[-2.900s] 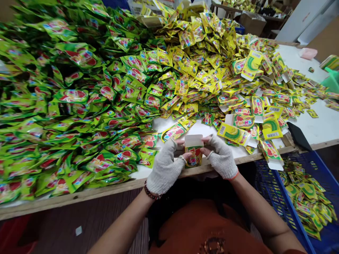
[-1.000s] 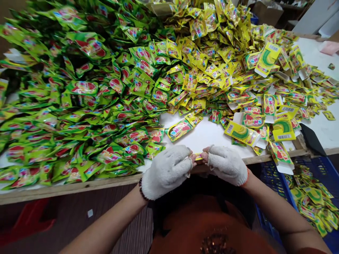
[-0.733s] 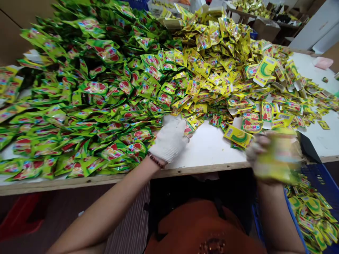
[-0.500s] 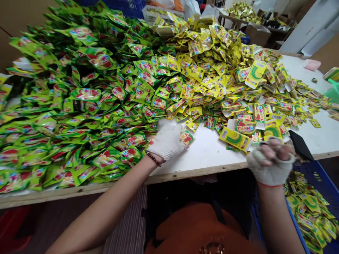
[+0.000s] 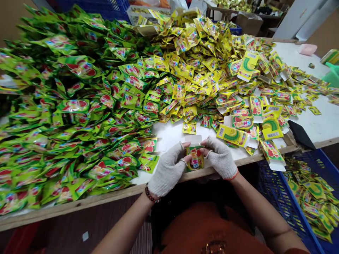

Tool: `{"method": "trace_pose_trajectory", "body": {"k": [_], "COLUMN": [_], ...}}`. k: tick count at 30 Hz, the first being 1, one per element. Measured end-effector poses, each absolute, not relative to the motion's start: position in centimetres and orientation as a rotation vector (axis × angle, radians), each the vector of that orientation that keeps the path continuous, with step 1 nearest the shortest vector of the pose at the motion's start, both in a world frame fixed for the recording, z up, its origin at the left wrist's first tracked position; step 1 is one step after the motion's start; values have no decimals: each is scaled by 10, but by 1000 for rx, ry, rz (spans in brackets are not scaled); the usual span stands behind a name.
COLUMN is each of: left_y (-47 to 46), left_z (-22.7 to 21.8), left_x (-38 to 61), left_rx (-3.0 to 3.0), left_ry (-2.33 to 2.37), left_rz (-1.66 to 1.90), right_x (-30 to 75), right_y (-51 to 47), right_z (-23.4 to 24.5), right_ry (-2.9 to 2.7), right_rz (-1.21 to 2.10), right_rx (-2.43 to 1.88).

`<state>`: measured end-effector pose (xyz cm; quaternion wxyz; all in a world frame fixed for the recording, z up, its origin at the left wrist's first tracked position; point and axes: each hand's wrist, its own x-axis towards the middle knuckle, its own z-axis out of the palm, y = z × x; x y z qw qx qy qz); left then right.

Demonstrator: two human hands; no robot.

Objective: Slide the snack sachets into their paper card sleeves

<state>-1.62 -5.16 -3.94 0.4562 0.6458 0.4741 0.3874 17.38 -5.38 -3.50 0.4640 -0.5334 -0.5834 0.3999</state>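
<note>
Between my hands, near the table's front edge, is a small printed carton (image 5: 195,158) with a white flap standing up at its far end. My left hand (image 5: 171,165), in a white fingerless glove, grips its left side with thumb and fingers. Gloved the same way, my right hand (image 5: 219,157) pinches its right side. Just beyond lies a single yellow sachet (image 5: 189,127). To the left spreads a big heap of green sachets (image 5: 87,106). Yellow sachets (image 5: 196,67) are piled behind, and flat printed cartons (image 5: 234,135) lie to the right.
A dark flat object (image 5: 302,134) juts over the table edge at right. Below it stands a blue crate (image 5: 291,201) holding packed cartons. One carton (image 5: 272,155) overhangs the wooden table edge (image 5: 87,201). A white basket (image 5: 145,14) and another blue crate (image 5: 97,8) stand behind.
My right hand has come in from the right, above the crate, to the carton. My left hand has drawn nearer the front edge, and both hands now hold the carton. The view has shifted slightly.
</note>
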Motion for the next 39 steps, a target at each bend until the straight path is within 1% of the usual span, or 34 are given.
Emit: {"method": "trace_pose_trajectory", "body": {"k": [3,6,9,12,15,18,23,26,30,34,36,39], "left_y": [-50,-48,-47,-47,-51,-53,-50,-48,-50,-50,-49,-46], "left_z": [-36,-28,-27,-31,-31,-21,-4,-6,-20,-32,-34,-29], "left_x": [-22,-21,-16,-15,-18,-23,-23,-26,-38,-47,-46,-40], "left_rx": [1679,1691,1520,1438,1648,1817,1806,1906,2221,2478,2515,2347], "left_ry": [1212,1256,1206,1181,1224,1194,1221,1121,835,673,644,723], "left_rz": [967,1008,1059,1103,1097,1103,1001,1047,1170,1147,1124,1082], "right_x": [177,175,172,172,173,175,177,180,192,204,202,191], "right_y": [-53,-49,-45,-45,-49,-52,-49,-47,-48,-53,-56,-58], "right_z": [-28,-24,-28,-29,-22,-10,-1,-2,-6,-14,-20,-30], "right_ry": [-1597,-1652,-1551,-1619,-1797,-1867,-1898,-1923,-2026,-2214,-2244,-2111], "right_rz": [893,905,1006,905,720,704,695,716,804,695,636,703], "right_rx": [-1311,-1271,-1205,-1185,-1132,-1078,-1155,-1099,-900,-744,-737,-866]}}
